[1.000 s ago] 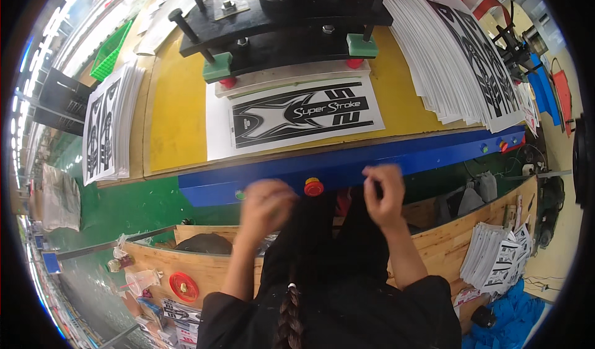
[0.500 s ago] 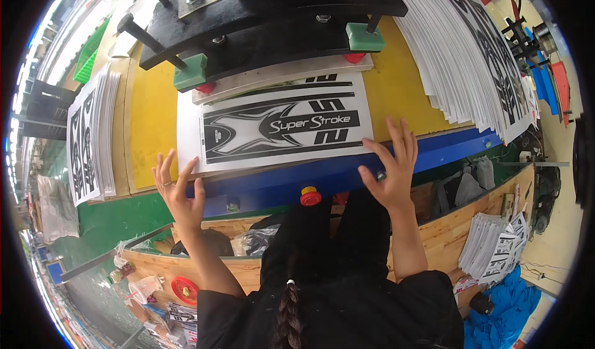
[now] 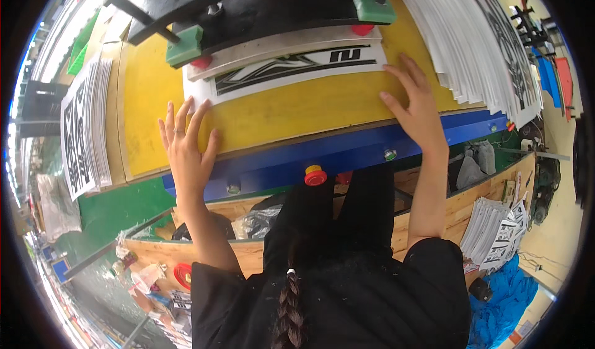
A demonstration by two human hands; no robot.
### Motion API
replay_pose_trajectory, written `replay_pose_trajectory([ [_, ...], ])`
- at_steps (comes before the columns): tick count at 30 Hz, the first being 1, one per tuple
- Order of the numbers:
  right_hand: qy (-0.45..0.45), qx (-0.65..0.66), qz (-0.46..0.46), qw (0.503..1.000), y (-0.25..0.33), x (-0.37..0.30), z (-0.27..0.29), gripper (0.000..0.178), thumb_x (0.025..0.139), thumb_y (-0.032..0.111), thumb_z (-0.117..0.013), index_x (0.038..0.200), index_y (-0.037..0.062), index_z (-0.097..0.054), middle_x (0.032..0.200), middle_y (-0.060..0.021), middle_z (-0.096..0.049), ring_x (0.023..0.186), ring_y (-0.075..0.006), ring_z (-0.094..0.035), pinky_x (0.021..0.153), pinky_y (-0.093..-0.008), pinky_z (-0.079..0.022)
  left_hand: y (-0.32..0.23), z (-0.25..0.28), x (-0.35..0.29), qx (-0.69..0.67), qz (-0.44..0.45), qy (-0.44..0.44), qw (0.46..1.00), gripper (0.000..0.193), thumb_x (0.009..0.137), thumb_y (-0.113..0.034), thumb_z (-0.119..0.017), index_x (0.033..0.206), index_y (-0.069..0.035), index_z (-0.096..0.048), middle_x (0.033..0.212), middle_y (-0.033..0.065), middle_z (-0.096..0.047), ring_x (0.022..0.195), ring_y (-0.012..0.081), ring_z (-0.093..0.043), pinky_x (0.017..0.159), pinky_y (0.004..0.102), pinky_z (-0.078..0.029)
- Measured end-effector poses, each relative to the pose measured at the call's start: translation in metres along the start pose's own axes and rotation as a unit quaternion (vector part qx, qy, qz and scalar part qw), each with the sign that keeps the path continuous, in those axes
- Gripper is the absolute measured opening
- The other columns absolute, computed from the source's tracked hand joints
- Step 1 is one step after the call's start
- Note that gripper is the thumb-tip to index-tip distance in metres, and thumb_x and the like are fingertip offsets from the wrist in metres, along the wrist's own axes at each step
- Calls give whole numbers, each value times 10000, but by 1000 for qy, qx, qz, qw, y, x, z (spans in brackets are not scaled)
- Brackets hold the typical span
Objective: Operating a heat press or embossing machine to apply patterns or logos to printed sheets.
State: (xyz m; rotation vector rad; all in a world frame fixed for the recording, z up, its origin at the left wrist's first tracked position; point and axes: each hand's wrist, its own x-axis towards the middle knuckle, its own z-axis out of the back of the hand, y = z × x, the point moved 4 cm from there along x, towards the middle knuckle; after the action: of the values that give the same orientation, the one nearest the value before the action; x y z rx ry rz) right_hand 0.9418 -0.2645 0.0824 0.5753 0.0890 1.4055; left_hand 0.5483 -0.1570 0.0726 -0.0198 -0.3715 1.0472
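Observation:
A white printed sheet with black graphics lies on the yellow press bed. Its far part is hidden under the pale metal bar of a black press head. My left hand is open, fingers spread over the bed, with its fingertips at the sheet's near left corner. At the near right corner, my right hand has its fingers apart and a fingertip at or beside the sheet's edge. Neither hand grips anything.
Stacks of printed sheets stand at right and left. Green blocks with red pads flank the bar. A red push button juts from the blue front rail. Blue material lies low at right.
The sheet has slid away from me, farther under the metal bar, baring more yellow bed. Both hands have moved forward with it, staying open.

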Motion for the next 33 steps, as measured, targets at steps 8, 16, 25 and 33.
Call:
replay_pose_trajectory([
  [8,8,-38,56,998,-12,18,-6,534,927,371,-702,1425,205,-605,1573,-195,-418,1471,-413,-357,1209,-498,-293,16,-5,16,16,10,-15,1000,478,959,-245,-629,1434,-294,-614,1618,134,-379,1527,393,-272,1261,538,-162],
  [16,-5,-67,74,995,-13,20,-11,568,900,344,-717,1436,203,-593,1555,-160,-459,1441,-387,-402,1196,-493,-306,15,-10,17,-46,32,-36,998,536,895,-222,-683,1425,-280,-626,1604,146,-408,1512,422,-295,1251,527,-202],
  [25,-1,-79,77,994,-13,22,-10,610,881,357,-721,1457,216,-581,1554,-150,-467,1431,-381,-415,1197,-483,-307,12,-8,20,-33,36,-43,998,483,869,-154,-686,1342,-250,-700,1584,162,-447,1488,418,-353,1223,513,-271],
  [33,4,-95,79,992,-13,23,-11,607,893,381,-702,1469,236,-578,1556,-151,-466,1430,-379,-419,1199,-485,-302,14,-10,20,-87,52,-44,994,465,875,-148,-689,1335,-221,-700,1547,175,-491,1453,406,-417,1201,485,-317],
])
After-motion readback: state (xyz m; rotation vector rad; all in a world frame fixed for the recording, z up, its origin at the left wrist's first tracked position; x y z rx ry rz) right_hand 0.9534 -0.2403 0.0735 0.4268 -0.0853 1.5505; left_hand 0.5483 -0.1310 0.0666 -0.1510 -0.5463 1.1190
